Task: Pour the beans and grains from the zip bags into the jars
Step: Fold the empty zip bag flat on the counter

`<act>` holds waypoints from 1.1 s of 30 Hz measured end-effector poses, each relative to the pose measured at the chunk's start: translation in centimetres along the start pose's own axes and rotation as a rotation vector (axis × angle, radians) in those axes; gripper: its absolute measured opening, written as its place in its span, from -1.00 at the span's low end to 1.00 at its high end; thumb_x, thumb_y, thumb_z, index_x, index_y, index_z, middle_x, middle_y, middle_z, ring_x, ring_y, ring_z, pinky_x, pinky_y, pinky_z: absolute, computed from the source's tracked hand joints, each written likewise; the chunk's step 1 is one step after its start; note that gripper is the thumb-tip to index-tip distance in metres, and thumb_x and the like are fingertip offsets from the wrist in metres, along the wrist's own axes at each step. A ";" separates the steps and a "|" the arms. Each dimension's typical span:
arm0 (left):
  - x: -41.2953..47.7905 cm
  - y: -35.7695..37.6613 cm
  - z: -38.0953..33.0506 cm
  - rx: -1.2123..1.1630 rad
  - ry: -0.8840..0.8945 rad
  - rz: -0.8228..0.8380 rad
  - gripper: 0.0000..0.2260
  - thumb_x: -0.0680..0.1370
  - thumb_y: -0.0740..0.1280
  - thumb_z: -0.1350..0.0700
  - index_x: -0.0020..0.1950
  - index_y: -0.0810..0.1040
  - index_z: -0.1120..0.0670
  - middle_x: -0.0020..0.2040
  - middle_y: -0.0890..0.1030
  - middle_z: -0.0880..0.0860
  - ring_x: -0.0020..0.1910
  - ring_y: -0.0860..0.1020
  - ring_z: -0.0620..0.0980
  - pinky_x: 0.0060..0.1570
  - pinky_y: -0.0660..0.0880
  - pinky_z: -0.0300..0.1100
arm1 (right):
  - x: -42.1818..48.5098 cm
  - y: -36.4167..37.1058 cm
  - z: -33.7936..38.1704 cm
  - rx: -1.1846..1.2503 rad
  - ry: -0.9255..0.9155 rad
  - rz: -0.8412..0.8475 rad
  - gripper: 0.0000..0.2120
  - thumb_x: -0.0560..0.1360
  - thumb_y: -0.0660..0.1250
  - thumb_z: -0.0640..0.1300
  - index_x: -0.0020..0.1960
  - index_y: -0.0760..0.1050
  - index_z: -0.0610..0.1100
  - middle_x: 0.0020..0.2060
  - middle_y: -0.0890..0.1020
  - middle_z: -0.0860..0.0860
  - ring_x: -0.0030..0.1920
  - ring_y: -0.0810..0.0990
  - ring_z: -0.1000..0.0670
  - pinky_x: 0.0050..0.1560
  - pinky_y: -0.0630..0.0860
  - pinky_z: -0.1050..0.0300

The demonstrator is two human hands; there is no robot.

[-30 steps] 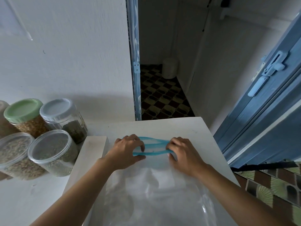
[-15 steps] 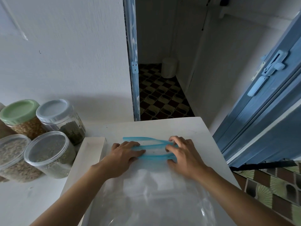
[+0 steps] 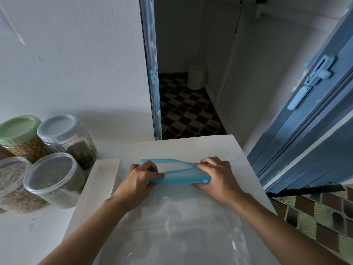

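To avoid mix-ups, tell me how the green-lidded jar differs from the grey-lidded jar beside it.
The green-lidded jar holds golden-brown grains; the grey-lidded jar holds dark green ones. The green-lidded jar looks filled almost to its lid; the grey-lidded jar shows some empty clear wall under its lid. Both are clear, upright and closed.
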State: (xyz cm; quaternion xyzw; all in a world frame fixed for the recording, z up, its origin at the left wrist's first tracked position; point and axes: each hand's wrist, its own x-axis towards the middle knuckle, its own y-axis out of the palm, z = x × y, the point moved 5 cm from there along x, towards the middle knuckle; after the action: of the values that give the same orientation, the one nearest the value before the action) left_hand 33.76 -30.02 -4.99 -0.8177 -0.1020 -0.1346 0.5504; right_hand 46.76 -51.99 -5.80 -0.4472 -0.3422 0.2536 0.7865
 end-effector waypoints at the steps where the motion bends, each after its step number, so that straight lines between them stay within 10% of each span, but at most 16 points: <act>1: 0.0 0.1 0.0 -0.005 -0.014 0.010 -0.61 0.32 0.62 0.33 0.05 0.75 -0.02 -0.03 0.60 -0.04 -0.25 0.41 -0.05 -0.04 0.31 -0.19 | 0.0 0.1 0.2 -0.023 -0.033 -0.005 -0.57 0.35 0.41 0.19 0.15 0.65 0.04 0.00 0.57 0.10 0.07 0.57 -0.03 0.01 0.41 -0.06; 9: -0.5 0.7 0.1 0.055 -0.011 0.056 -0.65 0.43 0.52 0.15 0.21 0.70 -0.03 0.08 0.69 -0.07 -0.06 0.66 0.04 -0.01 0.58 0.02 | -1.0 -0.3 0.6 -0.121 -0.268 -0.103 -0.59 0.25 0.60 -0.25 0.08 0.71 -0.04 -0.04 0.62 0.04 0.00 0.55 -0.04 -0.03 0.46 -0.05; 17: 0.2 0.9 0.2 0.005 -0.110 0.332 -0.31 0.50 -0.01 -0.53 0.44 0.50 -0.20 0.25 0.55 -0.15 0.22 0.47 -0.12 0.22 0.32 -0.12 | -0.9 -0.3 1.3 -0.077 -0.350 -0.111 -0.61 0.31 0.59 -0.36 0.09 0.73 -0.09 -0.07 0.72 0.04 -0.16 0.64 -0.03 -0.06 0.42 0.08; 24: 3.3 -0.2 0.7 -0.156 -0.171 0.161 -0.89 0.53 0.50 0.14 0.02 0.74 -0.04 -0.20 0.60 -0.15 -0.25 0.54 -0.17 -0.08 0.55 -0.16 | -0.6 -0.9 1.0 -0.075 -0.318 -0.155 -0.73 0.37 0.45 -0.32 0.02 0.73 -0.09 -0.08 0.73 0.06 -0.18 0.62 -0.01 -0.14 0.42 0.12; 33: 4.8 1.2 0.4 -0.182 -0.137 0.214 -0.95 0.56 0.47 0.13 -0.02 0.72 0.00 -0.17 0.71 -0.07 -0.26 0.57 -0.17 -0.08 0.55 -0.19 | -0.7 -0.1 -0.5 -0.084 -0.125 0.033 -0.70 0.31 0.42 -0.31 0.00 0.58 -0.05 -0.01 0.56 0.08 0.04 0.55 -0.04 0.01 0.35 0.07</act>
State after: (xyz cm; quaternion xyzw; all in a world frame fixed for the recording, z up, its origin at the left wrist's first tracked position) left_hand 38.69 -30.06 -4.61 -0.8775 -0.0391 -0.0275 0.4771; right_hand 46.68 -52.83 -6.09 -0.4688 -0.3937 0.2791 0.7398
